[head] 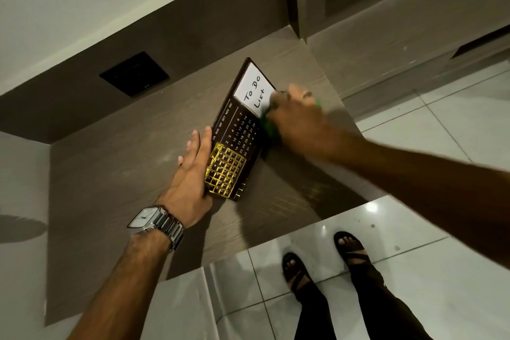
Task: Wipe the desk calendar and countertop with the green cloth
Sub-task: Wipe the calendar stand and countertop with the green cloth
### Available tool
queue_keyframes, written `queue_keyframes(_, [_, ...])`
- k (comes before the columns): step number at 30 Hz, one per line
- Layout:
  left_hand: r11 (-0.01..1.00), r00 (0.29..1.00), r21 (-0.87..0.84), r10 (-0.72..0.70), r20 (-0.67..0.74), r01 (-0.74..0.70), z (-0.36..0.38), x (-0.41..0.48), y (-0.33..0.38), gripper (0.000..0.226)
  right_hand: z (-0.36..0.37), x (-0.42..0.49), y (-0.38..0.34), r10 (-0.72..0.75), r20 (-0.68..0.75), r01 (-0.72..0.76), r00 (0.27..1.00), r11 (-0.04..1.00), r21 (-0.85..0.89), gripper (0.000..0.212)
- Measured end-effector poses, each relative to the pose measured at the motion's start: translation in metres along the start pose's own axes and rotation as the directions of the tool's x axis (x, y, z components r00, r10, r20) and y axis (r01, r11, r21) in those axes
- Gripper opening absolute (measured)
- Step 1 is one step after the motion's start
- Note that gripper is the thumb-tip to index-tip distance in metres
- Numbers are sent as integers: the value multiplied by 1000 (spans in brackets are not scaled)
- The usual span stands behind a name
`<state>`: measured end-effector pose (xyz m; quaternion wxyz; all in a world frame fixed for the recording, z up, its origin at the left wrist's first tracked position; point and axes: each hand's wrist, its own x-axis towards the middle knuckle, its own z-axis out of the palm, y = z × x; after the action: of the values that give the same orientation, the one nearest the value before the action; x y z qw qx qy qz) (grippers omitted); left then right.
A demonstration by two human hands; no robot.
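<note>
My right hand [296, 116] is closed around the green cloth [267, 127], fingers bunched over it so that only a strip of green shows below the knuckles and a sliver past the far side. I have the cloth pressed on the calendar [239, 130], at the near right corner of its white panel marked "To Do List", where that panel meets the rows of dates. The hand is blurred, so I cannot make out single fingers. My left hand [190, 174] lies flat and open, fingers together, braced along the calendar's left edge beside the gold grid frame; a watch [154, 222] sits on that wrist. The calendar is dark brown and rests at a slant on the brown wood-grain countertop [116, 182]. A black wall plate [134, 74] sits in the panel behind. Below the counter edge I see pale floor tiles [430, 298] and my sandalled feet [323, 259].
</note>
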<state>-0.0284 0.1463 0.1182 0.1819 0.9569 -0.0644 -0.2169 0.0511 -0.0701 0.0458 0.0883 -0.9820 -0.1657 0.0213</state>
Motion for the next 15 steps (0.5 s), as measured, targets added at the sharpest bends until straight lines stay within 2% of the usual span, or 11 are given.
queue_keyframes(2, [1000, 1000, -2, 5, -2, -5, 0, 0, 2, 123, 13, -36, -44, -178, 31, 177, 984, 984, 14, 29])
queue_keyframes(4, [1000, 1000, 3, 3, 0, -3, -1, 0, 3, 122, 19, -57, -67, -277, 30, 275, 960, 959, 63, 33])
queue_keyframes(7, [1000, 1000, 7, -17, 7, 17, -3, -1, 4, 121, 21, -57, -56, -376, -26, 377, 926, 922, 92, 31])
queue_keyframes(9, [1000, 1000, -6, -14, -1, 14, -3, -2, 6, 120, 17, -52, -42, -455, 33, 450, 890, 887, 104, 30])
queue_keyframes(11, [1000, 1000, -7, -14, 7, 15, -4, -4, 7, 120, 6, -32, -20, -393, 52, 386, 918, 916, 109, 31])
queue_keyframes(13, [1000, 1000, -1, -16, 11, 16, -4, -3, 6, 119, -8, -6, 5, -246, 71, 241, 967, 968, 72, 32])
queue_keyframes(15, [1000, 1000, -1, -22, 7, 22, -3, -2, 7, 119, -11, 9, 13, -142, 89, 142, 986, 990, 11, 33])
